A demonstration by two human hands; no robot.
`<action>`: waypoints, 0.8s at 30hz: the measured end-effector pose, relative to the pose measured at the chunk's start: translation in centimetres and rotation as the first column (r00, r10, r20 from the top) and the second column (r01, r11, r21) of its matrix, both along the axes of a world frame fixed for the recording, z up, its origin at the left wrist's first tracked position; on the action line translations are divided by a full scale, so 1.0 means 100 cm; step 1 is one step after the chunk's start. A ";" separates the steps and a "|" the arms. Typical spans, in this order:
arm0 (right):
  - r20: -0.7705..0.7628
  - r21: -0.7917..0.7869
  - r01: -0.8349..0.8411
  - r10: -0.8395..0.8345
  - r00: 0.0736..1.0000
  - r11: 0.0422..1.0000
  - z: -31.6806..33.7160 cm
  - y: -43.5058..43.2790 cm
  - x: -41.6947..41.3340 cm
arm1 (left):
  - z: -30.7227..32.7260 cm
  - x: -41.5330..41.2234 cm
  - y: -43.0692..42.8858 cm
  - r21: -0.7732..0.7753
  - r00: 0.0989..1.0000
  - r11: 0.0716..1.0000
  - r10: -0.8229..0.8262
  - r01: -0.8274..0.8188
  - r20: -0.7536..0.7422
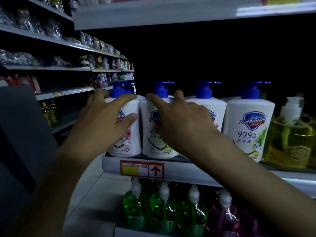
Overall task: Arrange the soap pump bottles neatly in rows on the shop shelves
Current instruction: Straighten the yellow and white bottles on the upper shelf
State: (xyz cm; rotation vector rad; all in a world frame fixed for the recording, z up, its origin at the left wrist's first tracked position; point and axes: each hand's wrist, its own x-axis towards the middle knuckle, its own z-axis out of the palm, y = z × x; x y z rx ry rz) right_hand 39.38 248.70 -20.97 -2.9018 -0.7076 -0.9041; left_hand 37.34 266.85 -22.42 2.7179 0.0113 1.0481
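Head view: left hand is spread wide over the leftmost white bottle. One finger lies on its shoulder, the thumb is across the label, and the other fingers reach round its left side. The fingers lie on it nearly straight, not clamped.

Right hand is also flat and open. Its forefinger is stretched onto the shoulder of the second white bottle and its thumb sticks up between that pump and the next one. The palm covers part of the third white bottle. The two hands are close together, fingertips nearly meeting over the gap between the first two bottles.

Fourth white bottle is untouched, just beside the third. All four stand upright in one row at the front edge of the middle shelf, sides touching or nearly so, blue pump heads up with the spouts pointing right. One more blue pump shows behind the leftmost bottle.

Right of the row is a clear yellow bottle with a pale pump, just beside the fourth bottle.

A red price tag with an up arrow sits on the shelf lip below the first two bottles.

On the shelf below are green bottles in a row and a purple bottle to their right.

Far left are aisle shelves with mixed goods, too dark to identify.
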 end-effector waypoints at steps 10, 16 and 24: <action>0.038 0.014 -0.026 0.026 0.999 1.000 -0.005 0.005 0.002 | 0.003 0.009 0.000 -0.124 0.987 0.990 -0.090 0.073 -0.135; 0.003 0.043 -0.072 0.072 0.997 0.996 -0.004 -0.001 -0.004 | 0.002 0.005 -0.005 -0.196 0.979 0.969 -0.175 0.151 -0.109; 0.149 0.496 0.075 -0.170 0.974 0.865 -0.053 -0.123 -0.033 | -0.060 -0.014 -0.001 -0.567 0.901 0.706 -0.391 0.426 0.190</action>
